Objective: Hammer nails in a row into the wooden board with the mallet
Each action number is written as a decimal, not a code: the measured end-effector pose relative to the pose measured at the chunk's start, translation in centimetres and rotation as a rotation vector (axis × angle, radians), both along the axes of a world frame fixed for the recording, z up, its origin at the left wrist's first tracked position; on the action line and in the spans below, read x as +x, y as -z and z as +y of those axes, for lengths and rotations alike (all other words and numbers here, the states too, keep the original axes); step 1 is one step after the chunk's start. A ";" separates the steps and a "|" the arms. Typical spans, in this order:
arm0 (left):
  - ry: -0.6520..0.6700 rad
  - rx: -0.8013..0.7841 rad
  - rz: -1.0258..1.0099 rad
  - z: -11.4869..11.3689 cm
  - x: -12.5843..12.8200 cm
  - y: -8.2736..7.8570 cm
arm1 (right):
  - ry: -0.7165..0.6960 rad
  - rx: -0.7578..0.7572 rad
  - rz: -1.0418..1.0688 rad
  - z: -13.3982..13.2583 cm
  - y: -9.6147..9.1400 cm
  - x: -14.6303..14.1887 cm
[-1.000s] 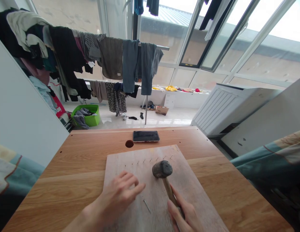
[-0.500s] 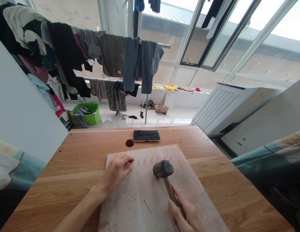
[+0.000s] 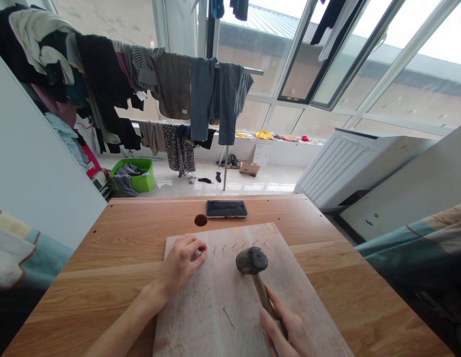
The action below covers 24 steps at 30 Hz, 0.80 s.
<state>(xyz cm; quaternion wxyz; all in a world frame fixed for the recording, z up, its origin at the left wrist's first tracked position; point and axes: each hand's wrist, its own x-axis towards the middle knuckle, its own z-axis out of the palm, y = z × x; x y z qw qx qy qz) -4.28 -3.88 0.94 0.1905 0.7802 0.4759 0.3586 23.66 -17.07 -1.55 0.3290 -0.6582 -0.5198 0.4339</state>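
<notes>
With fingers wrapped round its wooden handle, my right hand [image 3: 284,327] holds a rubber mallet [image 3: 252,261]. The mallet's dark head hangs over the right half of a worn wooden board [image 3: 193,302]. At the board's upper left, my left hand [image 3: 184,263] is closed in a pinch; a small pale bit shows between the fingers, too small to make out. Just right of those fingertips, several thin nails [image 3: 234,245] stand in a slanting row, some of them close behind the mallet head. A loose larger nail [image 3: 228,318] lies on the board between my hands.
The board rests on a wooden table [image 3: 115,253]. Beyond it lie a phone [image 3: 226,208] and a round hole in the tabletop. Clothes hang on a drying rack [image 3: 225,168] past the far edge, near a green basket [image 3: 144,182]. A white cabinet [image 3: 338,163] stands at right.
The view has shifted very slightly. My left hand's pinching fingers have moved a touch; the mallet stays in my right hand in nearly the same place.
</notes>
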 end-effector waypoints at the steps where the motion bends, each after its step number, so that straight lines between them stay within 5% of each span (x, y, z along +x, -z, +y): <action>1: 0.000 -0.010 0.003 0.0 0.0 0.1 | -0.006 0.000 0.010 0.1 -0.1 -0.3; 6: 0.001 -0.082 -0.006 0.2 -0.2 0.4 | -0.048 0.035 0.054 1.2 -0.9 -3.0; 15: 0.007 -0.094 -0.046 0.6 -0.2 0.9 | -0.217 0.323 -0.096 4.3 -3.7 -7.4; 24: 0.018 -0.062 -0.029 0.6 -0.3 0.8 | -0.245 0.193 0.010 4.5 -3.7 -7.8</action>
